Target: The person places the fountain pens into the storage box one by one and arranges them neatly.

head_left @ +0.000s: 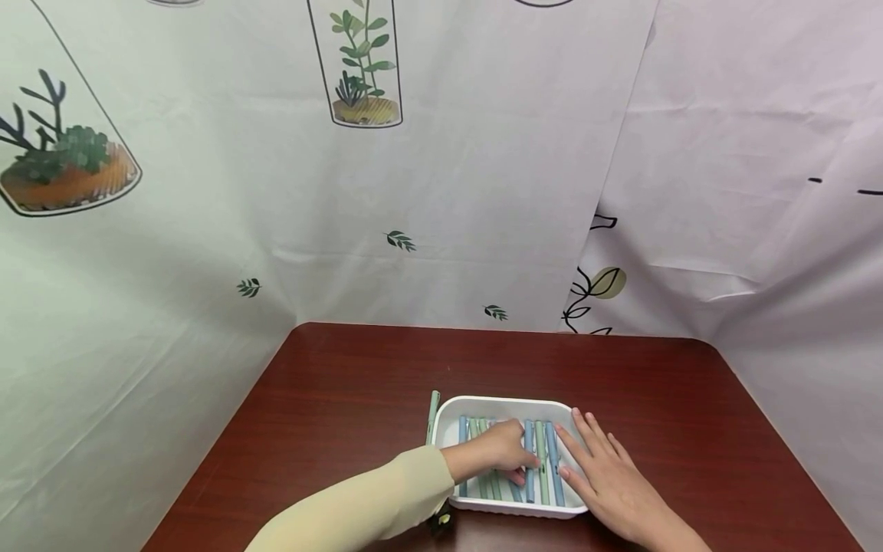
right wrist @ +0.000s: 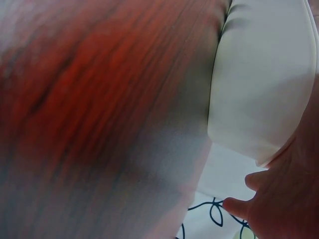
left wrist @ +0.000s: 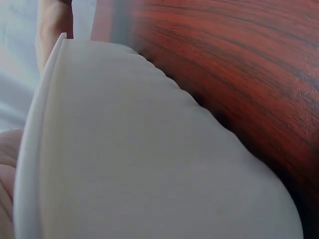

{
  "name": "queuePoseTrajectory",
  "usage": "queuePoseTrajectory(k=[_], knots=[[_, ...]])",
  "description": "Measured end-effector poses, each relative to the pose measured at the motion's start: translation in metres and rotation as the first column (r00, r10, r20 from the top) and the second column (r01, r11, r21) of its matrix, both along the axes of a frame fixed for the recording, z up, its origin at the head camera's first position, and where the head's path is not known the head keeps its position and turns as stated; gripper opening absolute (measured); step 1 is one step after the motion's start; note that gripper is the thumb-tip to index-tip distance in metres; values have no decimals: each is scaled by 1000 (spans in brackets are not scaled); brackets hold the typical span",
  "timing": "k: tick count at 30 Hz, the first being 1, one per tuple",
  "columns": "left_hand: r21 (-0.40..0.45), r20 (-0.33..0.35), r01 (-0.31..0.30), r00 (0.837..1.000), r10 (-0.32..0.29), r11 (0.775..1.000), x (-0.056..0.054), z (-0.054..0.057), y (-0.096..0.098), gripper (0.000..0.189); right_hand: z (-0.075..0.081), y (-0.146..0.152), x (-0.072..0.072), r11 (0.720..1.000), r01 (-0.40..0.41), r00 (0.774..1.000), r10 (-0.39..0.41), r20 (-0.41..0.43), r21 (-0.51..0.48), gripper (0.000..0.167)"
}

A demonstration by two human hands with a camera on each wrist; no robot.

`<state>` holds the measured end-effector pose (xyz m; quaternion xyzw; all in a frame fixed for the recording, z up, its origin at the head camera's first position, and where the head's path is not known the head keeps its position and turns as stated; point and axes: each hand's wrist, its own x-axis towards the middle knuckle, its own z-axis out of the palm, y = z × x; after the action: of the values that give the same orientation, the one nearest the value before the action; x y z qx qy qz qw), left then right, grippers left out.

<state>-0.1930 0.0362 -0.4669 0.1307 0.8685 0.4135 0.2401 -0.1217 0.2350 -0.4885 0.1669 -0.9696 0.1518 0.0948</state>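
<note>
A white tray (head_left: 517, 509) holds a row of blue and green capped pens, such as a green pen (head_left: 541, 464) and a blue pen (head_left: 555, 464) on its right side. My left hand (head_left: 502, 446) reaches into the middle of the tray, fingers curled down over a slanted blue pen (head_left: 515, 491) and pinching it; the hand hides much of that pen. My right hand (head_left: 614, 481) rests with spread, straight fingers on the tray's right rim. The left wrist view is mostly the tray's outer wall (left wrist: 139, 139); the right wrist view has my right hand (right wrist: 276, 209) beside the tray.
One green pen (head_left: 433, 414) is outside the tray, along its left side. A small dark object (head_left: 439, 521) is partly visible below my left forearm. The reddish-brown table (head_left: 331, 399) extends around the tray, with printed cloth (head_left: 448, 192) behind it.
</note>
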Motion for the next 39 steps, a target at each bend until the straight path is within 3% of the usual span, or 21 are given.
queuePoseTrajectory(k=[13, 20, 29, 32, 39], knots=[[-74, -30, -1, 1000, -1, 997, 2, 1, -2, 36, 1, 0, 0, 1000, -4, 1000, 4, 9, -6, 56], [-38, -3, 11, 1000, -11, 999, 5, 6, -10, 47, 0, 0, -1, 1000, 4, 999, -3, 38, -7, 58], [38, -29, 22, 999, -21, 999, 6, 20, -31, 53, 0, 0, -1, 1000, 13, 998, -12, 63, -13, 58], [64, -43, 15, 999, -12, 998, 5, 27, -41, 55, 0, 0, 0, 1000, 10, 999, -9, 43, -12, 57], [89, -75, -24, 997, 31, 996, -2, 47, -67, 57, -1, 0, 0, 1000, 16, 997, -14, 80, -13, 59]])
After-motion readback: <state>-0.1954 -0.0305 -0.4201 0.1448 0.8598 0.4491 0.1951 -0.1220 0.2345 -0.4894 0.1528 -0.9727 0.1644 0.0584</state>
